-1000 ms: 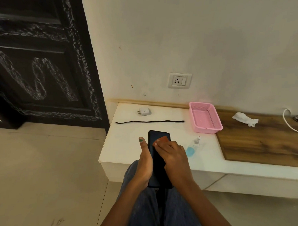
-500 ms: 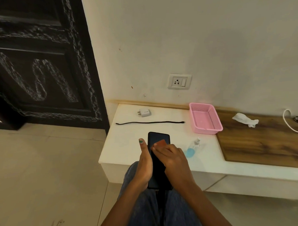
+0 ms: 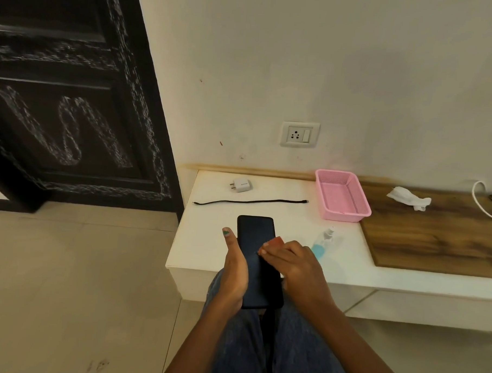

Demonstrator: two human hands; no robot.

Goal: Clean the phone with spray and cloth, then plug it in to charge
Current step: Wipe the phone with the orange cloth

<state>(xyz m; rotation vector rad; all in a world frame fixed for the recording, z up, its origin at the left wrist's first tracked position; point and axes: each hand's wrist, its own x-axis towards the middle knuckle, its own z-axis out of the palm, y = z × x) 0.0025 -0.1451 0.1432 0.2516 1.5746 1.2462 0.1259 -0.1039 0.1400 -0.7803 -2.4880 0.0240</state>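
The phone [image 3: 257, 254], dark screen up, lay lengthwise in the left hand [image 3: 234, 273], whose thumb ran straight along the device's 9 o'clock edge; the fingers beneath were hidden. The right hand [image 3: 297, 269] pinched a small reddish cloth [image 3: 273, 243] with curled fingers and pressed it against the screen near its 3 o'clock edge. Phone and hands hung over the front edge of the white ledge [image 3: 208, 241], above the person's denim-clad knees.

On the ledge, at 12 o'clock from the phone, a black cable [image 3: 249, 202] lay straight, with a white charger plug [image 3: 240, 184] beyond it — the print on its face was too small to read. A wall socket [image 3: 299, 134] sat above. At 3 o'clock lay the spray bottle [image 3: 322, 242], on its side; at 1 o'clock stood a pink basket [image 3: 343, 196], just beside the wooden panel [image 3: 440, 237] bearing a crumpled white tissue [image 3: 409, 197]. Bare ledge surface lay at 9 o'clock from the phone — open floor past its edge.
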